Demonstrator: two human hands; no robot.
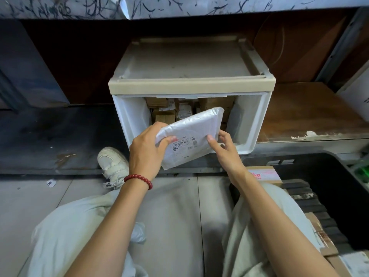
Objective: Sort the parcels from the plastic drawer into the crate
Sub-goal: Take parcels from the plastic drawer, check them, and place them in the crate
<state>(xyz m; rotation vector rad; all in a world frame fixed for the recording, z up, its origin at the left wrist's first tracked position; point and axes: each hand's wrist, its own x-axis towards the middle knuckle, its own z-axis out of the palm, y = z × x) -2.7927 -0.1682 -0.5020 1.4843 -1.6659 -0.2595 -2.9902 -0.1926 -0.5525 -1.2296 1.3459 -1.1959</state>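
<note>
Both hands hold a white bagged parcel (196,126), tilted, just in front of the open plastic drawer (252,120). The left hand (146,149) grips its near corner, and the right hand (224,149) pinches the right edge, thumb on the labelled face. Small cardboard boxes (164,113) fill the drawer. The black crate (329,176) sits to the right.

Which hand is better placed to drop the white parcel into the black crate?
Probably the right. The crate sits on the person's right, beside that arm, and the right hand pinches the white parcel at its right edge. The left hand has the fuller grip but would have to cross the body.
</note>
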